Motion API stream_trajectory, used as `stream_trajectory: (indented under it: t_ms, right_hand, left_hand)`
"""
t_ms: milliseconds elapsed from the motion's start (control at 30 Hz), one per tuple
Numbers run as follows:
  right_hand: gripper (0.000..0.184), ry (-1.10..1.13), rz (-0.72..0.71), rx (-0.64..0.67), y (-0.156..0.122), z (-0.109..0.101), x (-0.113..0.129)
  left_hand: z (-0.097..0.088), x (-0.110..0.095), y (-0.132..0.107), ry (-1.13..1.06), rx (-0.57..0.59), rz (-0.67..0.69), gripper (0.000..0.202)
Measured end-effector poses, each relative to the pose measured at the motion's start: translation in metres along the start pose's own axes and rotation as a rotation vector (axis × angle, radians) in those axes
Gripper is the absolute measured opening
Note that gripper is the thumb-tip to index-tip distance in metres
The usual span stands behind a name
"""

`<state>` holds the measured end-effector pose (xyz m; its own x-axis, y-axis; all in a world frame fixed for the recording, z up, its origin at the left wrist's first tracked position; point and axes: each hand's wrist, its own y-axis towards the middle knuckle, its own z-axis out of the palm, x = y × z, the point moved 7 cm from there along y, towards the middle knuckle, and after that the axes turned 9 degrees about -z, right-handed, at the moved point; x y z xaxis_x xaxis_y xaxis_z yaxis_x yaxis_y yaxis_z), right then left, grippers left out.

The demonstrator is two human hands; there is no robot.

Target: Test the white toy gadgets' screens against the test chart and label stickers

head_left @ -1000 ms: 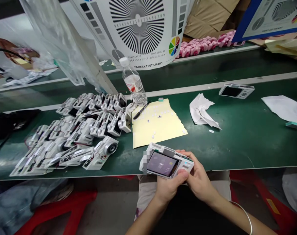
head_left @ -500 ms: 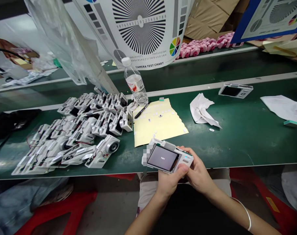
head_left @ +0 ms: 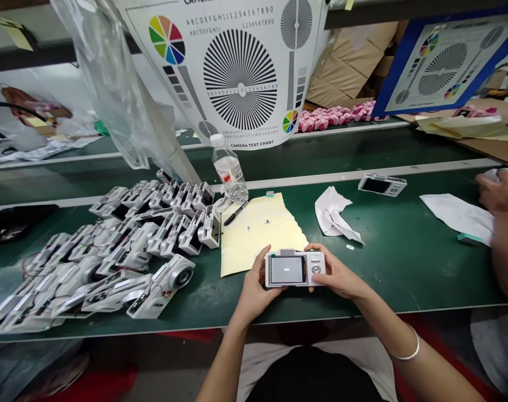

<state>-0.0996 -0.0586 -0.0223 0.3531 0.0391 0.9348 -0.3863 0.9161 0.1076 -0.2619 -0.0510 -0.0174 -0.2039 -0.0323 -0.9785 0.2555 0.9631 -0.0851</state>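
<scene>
A white digital camera is held level above the front of the green bench, its lit screen facing me with small text in the middle. My left hand grips its left end, thumb below and index finger at the top corner. Around the right end closes my right hand, with the thumb on the buttons beside the screen. Behind the camera lies a yellow paper sheet bearing small pale pieces and a black pen. The camera's front is hidden from me.
Many white cameras crowd the bench at left. A water bottle stands behind the paper. Crumpled tissue and another camera lie to the right. Another person's hand is at far right. A test chart hangs ahead.
The camera has gone from tilted to level and moved slightly right. My left hand has shifted to its left end. The view has tipped up, and another person's hand now shows at right.
</scene>
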Motion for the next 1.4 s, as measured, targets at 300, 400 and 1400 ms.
stream_trajectory:
  t_ms: [300, 400, 1400]
  right_hand:
    - [0.052, 0.033, 0.046, 0.003, -0.006, -0.007, -0.016]
    - [0.052, 0.085, 0.078, -0.01, -0.008, -0.007, -0.016]
    - [0.039, -0.031, 0.066, -0.127, -0.008, -0.016, -0.018]
  left_hand:
    - [-0.003, -0.004, -0.004, 0.399, -0.172, 0.236, 0.06]
    - [-0.003, -0.006, -0.005, 0.456, -0.19, 0.243, 0.057]
    - [0.003, -0.011, -0.011, 0.574, -0.257, 0.413, 0.053]
